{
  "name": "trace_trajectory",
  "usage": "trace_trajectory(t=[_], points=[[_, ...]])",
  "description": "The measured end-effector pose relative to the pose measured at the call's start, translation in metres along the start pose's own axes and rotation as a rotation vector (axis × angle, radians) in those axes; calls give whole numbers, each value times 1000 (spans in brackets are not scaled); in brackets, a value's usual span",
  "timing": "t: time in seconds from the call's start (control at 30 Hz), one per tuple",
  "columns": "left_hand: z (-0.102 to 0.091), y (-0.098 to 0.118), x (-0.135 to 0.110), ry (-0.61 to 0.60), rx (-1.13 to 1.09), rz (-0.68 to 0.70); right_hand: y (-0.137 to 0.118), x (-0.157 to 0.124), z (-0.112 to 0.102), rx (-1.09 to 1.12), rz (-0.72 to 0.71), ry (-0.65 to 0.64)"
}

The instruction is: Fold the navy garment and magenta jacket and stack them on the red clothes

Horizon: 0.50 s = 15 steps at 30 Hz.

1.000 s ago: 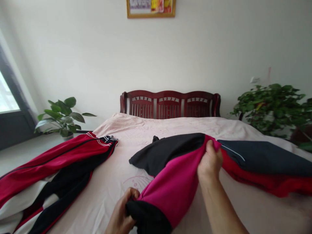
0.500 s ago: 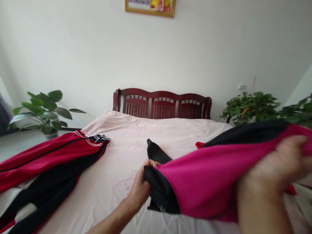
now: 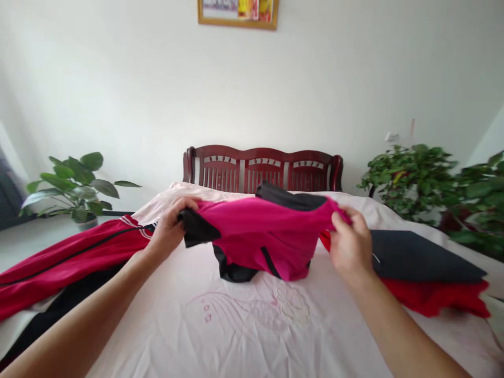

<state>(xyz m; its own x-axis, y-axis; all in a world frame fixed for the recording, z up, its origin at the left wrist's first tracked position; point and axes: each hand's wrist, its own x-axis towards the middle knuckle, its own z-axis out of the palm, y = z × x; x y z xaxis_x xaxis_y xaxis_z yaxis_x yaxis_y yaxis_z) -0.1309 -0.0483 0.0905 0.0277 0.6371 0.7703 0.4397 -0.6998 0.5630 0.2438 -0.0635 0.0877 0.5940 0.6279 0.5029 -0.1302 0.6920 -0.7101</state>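
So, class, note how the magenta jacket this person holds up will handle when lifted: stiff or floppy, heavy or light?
Probably floppy: the magenta jacket sags between the left hand and right hand. Likely light for its size, since each hand pinches just an edge. Its smooth-looking fabric might slip from the fingers.

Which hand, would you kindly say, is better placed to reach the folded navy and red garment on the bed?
Probably the right hand: it sits just beside the folded navy and red garment, while the left hand, pinching the black edge of the magenta and black garment, is farther across the bed.
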Motion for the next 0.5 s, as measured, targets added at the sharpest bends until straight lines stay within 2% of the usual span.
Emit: trace_trajectory(t=[0.07,0.1,0.17,0.23,0.27,0.33,0.43,0.5], points=[[-13,-7,-49,-238,43,-44,15,-46,-54,-182,214,-63],[-18,-14,-77,-391,51,-113,24,-67,-81,-300,340,-155],[-24,-31,-132,-574,56,-275,39,-101,-126,-506,637,-465],[-29,-44,-175,-702,80,-386,49,-119,-155,-589,799,-690],[-31,-48,-190,-711,102,-409,51,-121,-162,-620,808,-744],[-33,-49,-205,-716,151,-420,50,-114,-162,-705,698,-733],[-31,-37,-203,-729,227,-369,44,-94,-137,-895,434,-641],[-25,-28,-197,-776,293,-329,44,-89,-114,-1063,328,-666]])
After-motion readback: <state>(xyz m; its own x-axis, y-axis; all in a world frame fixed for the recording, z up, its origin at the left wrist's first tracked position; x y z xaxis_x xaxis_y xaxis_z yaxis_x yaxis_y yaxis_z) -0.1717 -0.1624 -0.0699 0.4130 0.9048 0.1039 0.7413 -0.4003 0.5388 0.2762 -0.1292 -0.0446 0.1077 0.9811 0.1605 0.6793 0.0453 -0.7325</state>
